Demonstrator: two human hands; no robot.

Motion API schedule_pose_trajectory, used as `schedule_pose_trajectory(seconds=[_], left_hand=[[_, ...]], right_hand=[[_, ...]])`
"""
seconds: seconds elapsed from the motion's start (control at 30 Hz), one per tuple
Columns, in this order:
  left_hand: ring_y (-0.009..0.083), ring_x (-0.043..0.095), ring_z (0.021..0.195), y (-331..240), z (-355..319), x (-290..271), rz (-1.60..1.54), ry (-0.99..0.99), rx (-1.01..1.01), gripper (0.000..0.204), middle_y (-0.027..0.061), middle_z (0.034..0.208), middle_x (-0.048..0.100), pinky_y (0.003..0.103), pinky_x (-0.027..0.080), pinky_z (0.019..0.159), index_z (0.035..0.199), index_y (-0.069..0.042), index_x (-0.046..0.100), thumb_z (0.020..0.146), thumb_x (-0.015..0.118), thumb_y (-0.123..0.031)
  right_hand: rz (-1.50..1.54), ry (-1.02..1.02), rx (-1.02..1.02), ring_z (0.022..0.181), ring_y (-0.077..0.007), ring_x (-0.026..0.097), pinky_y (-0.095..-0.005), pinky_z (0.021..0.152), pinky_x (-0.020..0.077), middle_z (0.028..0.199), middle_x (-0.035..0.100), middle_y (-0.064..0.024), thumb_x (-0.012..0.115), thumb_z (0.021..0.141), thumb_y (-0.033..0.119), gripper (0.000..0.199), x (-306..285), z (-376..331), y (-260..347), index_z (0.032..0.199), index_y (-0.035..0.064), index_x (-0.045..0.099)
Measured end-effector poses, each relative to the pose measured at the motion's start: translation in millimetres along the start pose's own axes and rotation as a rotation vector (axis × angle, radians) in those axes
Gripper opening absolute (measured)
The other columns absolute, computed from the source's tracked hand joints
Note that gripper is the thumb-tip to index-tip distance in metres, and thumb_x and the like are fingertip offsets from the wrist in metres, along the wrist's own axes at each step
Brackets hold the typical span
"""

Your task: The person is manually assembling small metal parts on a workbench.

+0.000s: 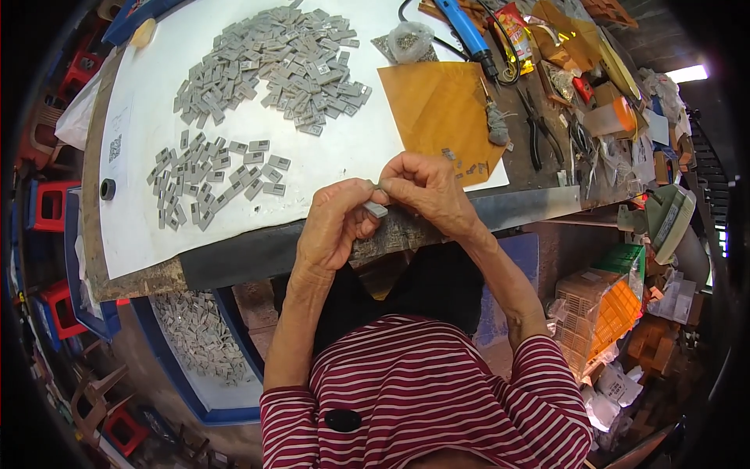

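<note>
Just over the table's near edge, my left hand (pixel 337 220) is closed on a small grey rectangular plastic piece (pixel 376 209), which sticks out between thumb and fingers. Against it, the thumb and forefinger of my right hand (pixel 431 194) are pinched together; whatever they hold is too small or hidden to make out. Similar grey pieces lie loosely spread (pixel 223 173) on the white sheet (pixel 141 211), many with a dark mark. Behind them rises a large pile of such pieces (pixel 269 66). On a brown sheet (pixel 430 109) to the right rest several tiny dark parts (pixel 471 168).
At the back right are a blue electric screwdriver (pixel 461 31) and a clear bag of small parts (pixel 412 43). Black-handled pliers (pixel 539 129) lie right of the brown sheet. Below left, a blue bin (pixel 205 410) holds more grey pieces. An orange crate (pixel 613 316) stands low right.
</note>
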State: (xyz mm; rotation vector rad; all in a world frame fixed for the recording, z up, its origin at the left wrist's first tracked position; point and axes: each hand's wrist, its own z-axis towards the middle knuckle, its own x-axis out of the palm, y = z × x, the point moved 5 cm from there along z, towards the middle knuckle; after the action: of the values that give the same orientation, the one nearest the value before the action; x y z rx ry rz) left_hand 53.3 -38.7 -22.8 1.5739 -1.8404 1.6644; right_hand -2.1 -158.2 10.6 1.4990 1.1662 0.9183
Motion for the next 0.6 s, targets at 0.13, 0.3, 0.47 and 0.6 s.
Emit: schedule_pose_trajectory(seconds=[0.13,0.3,0.47,0.6], left_hand=[[0.0111,0.048,0.048,0.8,0.8,-0.5,0.044,0.009,0.002,0.017,0.0069,0.075,0.059,0.022,0.038,0.045,0.079,0.002,0.057,0.085,0.052,-0.013],[0.0088,0.047,0.049,2.4,0.3,2.9,0.075,0.004,-0.001,0.018,0.0048,0.070,0.057,0.020,0.038,0.046,0.079,0.002,0.059,0.086,0.052,-0.014],[0.0065,0.048,0.054,1.1,-3.2,5.7,0.087,0.023,0.042,0.019,0.0032,0.068,0.057,0.018,0.039,0.048,0.082,0.002,0.061,0.086,0.052,-0.015],[0.0065,0.051,0.058,0.2,-7.7,5.2,0.164,-0.005,0.039,0.016,0.0034,0.072,0.058,0.017,0.041,0.054,0.091,0.001,0.061,0.086,0.053,-0.012]], right_hand=[[-0.169,0.026,-0.009,0.057,-0.0026,0.045,-0.0176,0.050,0.0348,0.063,0.052,0.0026,0.058,0.081,0.011,0.012,-3.0,-1.2,4.8,0.080,-0.0007,0.059],[0.133,0.122,0.159,0.047,-0.0010,0.038,-0.0161,0.041,0.0277,0.061,0.051,0.0015,0.055,0.082,0.013,0.013,-6.6,0.1,-8.0,0.079,0.0007,0.057],[0.368,0.129,0.285,0.040,-0.0005,0.029,-0.0170,0.034,0.0181,0.059,0.048,0.0011,0.054,0.081,0.013,0.013,-8.0,2.1,-14.9,0.074,0.0024,0.055],[0.361,0.138,0.300,0.041,-0.0005,0.030,-0.0169,0.034,0.0191,0.060,0.048,0.0007,0.055,0.081,0.015,0.014,-8.3,2.6,-14.8,0.074,0.0028,0.055]])
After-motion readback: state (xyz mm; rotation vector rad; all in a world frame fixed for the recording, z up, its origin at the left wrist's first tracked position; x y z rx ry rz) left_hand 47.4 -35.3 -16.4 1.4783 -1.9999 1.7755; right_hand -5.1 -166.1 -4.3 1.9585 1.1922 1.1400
